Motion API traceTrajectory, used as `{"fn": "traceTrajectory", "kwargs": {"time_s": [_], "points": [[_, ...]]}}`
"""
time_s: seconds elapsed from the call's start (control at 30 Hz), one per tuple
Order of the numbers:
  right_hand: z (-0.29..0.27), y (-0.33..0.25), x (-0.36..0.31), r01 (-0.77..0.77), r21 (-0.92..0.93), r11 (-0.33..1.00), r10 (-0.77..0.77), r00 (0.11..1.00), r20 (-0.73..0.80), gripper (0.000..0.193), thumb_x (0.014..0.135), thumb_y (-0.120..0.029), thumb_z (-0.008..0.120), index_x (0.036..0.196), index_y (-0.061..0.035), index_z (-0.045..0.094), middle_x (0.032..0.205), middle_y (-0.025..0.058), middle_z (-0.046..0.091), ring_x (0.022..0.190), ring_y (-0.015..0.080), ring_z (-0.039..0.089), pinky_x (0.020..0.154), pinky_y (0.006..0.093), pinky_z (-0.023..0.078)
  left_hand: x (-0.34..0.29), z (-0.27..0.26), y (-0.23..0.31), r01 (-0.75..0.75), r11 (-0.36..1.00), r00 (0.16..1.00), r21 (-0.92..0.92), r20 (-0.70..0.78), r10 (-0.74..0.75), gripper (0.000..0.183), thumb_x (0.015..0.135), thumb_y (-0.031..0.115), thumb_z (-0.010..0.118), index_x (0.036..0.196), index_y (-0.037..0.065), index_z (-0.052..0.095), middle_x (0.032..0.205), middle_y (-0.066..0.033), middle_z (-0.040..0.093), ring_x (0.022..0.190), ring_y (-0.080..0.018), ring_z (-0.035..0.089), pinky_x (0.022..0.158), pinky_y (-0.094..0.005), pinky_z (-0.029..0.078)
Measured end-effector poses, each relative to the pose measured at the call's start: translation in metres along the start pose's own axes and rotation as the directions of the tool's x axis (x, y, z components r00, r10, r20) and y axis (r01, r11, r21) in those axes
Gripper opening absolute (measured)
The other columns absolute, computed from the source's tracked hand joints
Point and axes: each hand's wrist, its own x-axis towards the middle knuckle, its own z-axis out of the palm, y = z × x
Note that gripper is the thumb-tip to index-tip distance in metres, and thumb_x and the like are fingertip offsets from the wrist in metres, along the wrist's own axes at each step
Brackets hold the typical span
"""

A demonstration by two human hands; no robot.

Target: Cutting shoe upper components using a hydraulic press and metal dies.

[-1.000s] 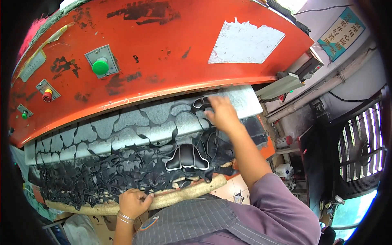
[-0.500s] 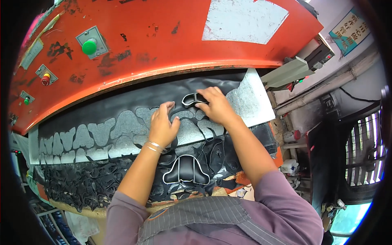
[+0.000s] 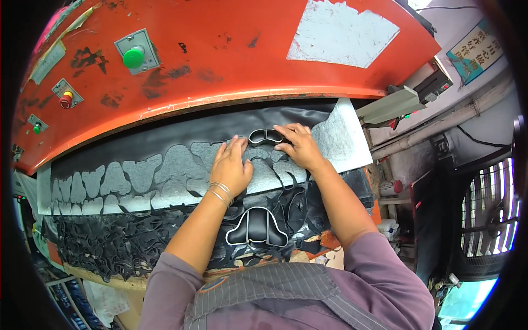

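On the black leather-like sheet [image 3: 181,126] stands a small curved cutting die [image 3: 264,137] with a metal rim and a bar across it. My right hand [image 3: 300,146] grips its right end between thumb and fingers. My left hand [image 3: 231,165] lies with outstretched fingers at the sheet's lower edge, just left of the die; its thumb is apart and it holds nothing. A larger winged cutting die [image 3: 257,228] rests nearer to me, on black offcuts between my forearms. Cut-out shapes in the sheet bare the pale grey board [image 3: 352,135] beneath.
A red-orange press head [image 3: 220,60] spans the far side above the sheet, with a green button [image 3: 133,57] and a red stop button [image 3: 66,100]. Tangled black scraps [image 3: 121,242] heap along the near edge. A grey bracket [image 3: 388,104] juts out at right.
My left hand has flattened and moved slightly right, toward the small die. My right hand still holds that die, which now sits level against the sheet's edge. The view has shifted a little.
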Motion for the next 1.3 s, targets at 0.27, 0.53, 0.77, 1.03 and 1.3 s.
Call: {"fn": "traceTrajectory", "kwargs": {"time_s": [0.27, 0.53, 0.77, 1.03, 1.3], "points": [[-0.033, -0.044, -0.016, -0.066, 0.016, 0.998, 0.067, 0.922, -0.381, 0.057, 0.072, -0.029, 0.079, 0.120, -0.0051, 0.059, 0.102, 0.0119, 0.066, 0.098, 0.0295, 0.058, 0.086, 0.0405, 0.044, -0.035, -0.107, -0.078, 0.092, 0.912, 0.849, -0.400, -0.448, -0.282, 0.054, 0.083, 0.003, 0.058, 0.135, 0.002, 0.044, 0.138, -0.0142, 0.047, 0.132, -0.0243, 0.040, 0.109, -0.0351, 0.031], [-0.024, -0.283, 0.102, 0.377, 0.380, 0.844, -0.221, 0.892, -0.394, 0.040, 0.079, -0.030, 0.074, 0.102, -0.0077, 0.052, 0.073, 0.0065, 0.064, 0.065, 0.0280, 0.064, 0.057, 0.0376, 0.050, -0.129, -0.402, -0.303, 0.523, 0.851, 0.142, 0.054, -0.990, -0.024, 0.075, 0.087, 0.025, 0.060, 0.142, -0.010, 0.023, 0.151, -0.0318, 0.014, 0.144, -0.0364, 0.011, 0.117, -0.0382, 0.013], [-0.007, -0.283, 0.054, 0.292, 0.313, 0.904, -0.210, 0.939, -0.271, 0.033, 0.084, -0.030, 0.070, 0.093, -0.0054, 0.050, 0.063, 0.0128, 0.060, 0.060, 0.0323, 0.063, 0.051, 0.0399, 0.048, -0.186, -0.374, -0.203, 0.352, 0.928, 0.640, -0.124, -0.692, -0.335, 0.047, 0.093, 0.018, 0.049, 0.136, -0.001, 0.046, 0.136, -0.0163, 0.050, 0.123, -0.0211, 0.048, 0.103, -0.0324, 0.034], [0.012, -0.284, -0.132, 0.280, 0.315, 0.907, -0.422, 0.625, 0.657, 0.049, 0.079, -0.040, 0.067, 0.110, -0.0034, 0.058, 0.101, 0.0131, 0.059, 0.100, 0.0300, 0.057, 0.081, 0.0400, 0.049, -0.304, -0.182, -0.008, 0.109, 0.988, 0.993, -0.106, -0.027, -0.112, 0.003, 0.075, 0.012, 0.069, 0.076, 0.010, 0.071, 0.075, -0.0057, 0.068, 0.070, -0.0251, 0.062, 0.065, -0.0330, 0.049], [0.016, -0.285, -0.168, 0.152, 0.193, 0.969, -0.225, 0.866, 0.448, 0.042, 0.065, -0.022, 0.077, 0.099, -0.0020, 0.063, 0.092, 0.0114, 0.060, 0.092, 0.0277, 0.058, 0.075, 0.0364, 0.051, -0.292, -0.163, 0.022, 0.141, 0.985, 0.988, 0.094, -0.072, -0.135, 0.006, 0.071, 0.012, 0.068, 0.070, 0.007, 0.069, 0.069, -0.0071, 0.063, 0.063, -0.0267, 0.056, 0.059, -0.0372, 0.045]]}}
